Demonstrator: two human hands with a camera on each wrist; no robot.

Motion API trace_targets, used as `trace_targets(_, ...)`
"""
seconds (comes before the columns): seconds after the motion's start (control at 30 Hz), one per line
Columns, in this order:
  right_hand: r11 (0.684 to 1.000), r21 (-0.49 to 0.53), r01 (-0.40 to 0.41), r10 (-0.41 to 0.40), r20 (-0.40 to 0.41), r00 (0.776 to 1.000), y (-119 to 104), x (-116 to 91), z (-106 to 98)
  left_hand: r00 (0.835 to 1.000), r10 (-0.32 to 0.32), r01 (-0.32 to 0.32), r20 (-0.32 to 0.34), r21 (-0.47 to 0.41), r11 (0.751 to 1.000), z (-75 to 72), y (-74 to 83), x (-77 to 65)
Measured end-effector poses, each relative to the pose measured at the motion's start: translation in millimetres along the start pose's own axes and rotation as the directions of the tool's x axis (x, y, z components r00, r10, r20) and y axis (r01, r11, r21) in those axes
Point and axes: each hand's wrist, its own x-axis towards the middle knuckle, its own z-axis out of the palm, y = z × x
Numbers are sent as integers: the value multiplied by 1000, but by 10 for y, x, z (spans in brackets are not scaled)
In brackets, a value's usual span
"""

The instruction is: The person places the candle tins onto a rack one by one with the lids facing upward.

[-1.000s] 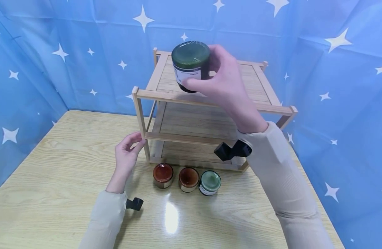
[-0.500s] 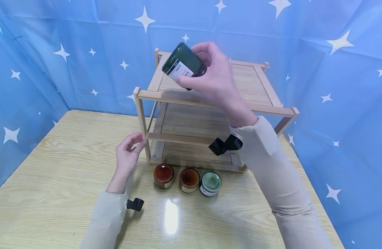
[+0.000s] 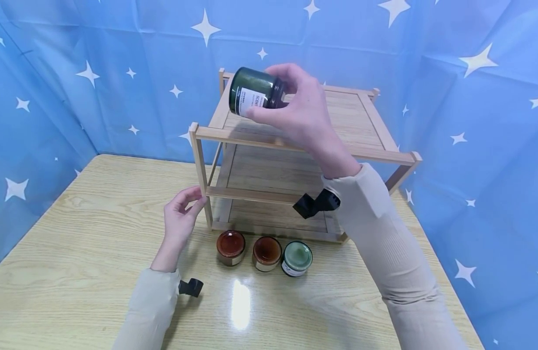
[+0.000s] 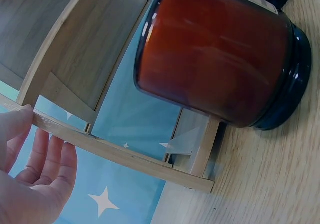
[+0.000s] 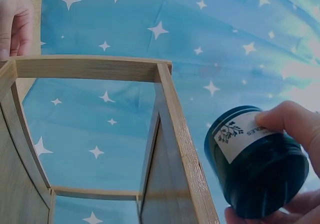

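A green jar [image 3: 253, 89], likely slippery glass best held mid-body, is gripped by the right hand [image 3: 305, 108]; the rack's front-left corner post [image 3: 200, 163] by the left hand [image 3: 180, 216].

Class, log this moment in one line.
right hand: holds tilted green jar above rack; left hand: holds rack post; table: three jars

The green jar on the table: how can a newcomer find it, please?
Find the wooden rack. Three jars stand in a row before its lower edge. The green jar is at the right end; the other two look reddish-brown.
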Motion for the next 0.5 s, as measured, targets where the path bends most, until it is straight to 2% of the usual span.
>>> trace_targets(0.23, 999, 28, -28, 28, -29, 999, -18, 3, 19, 1000, -6, 6, -2, -9, 1000, 1, -1, 3)
trace_targets(0.5, 1000, 13, 3, -2, -75, 997, -15, 35, 31, 1000, 0, 0, -2, -14, 1000, -1, -10, 7)
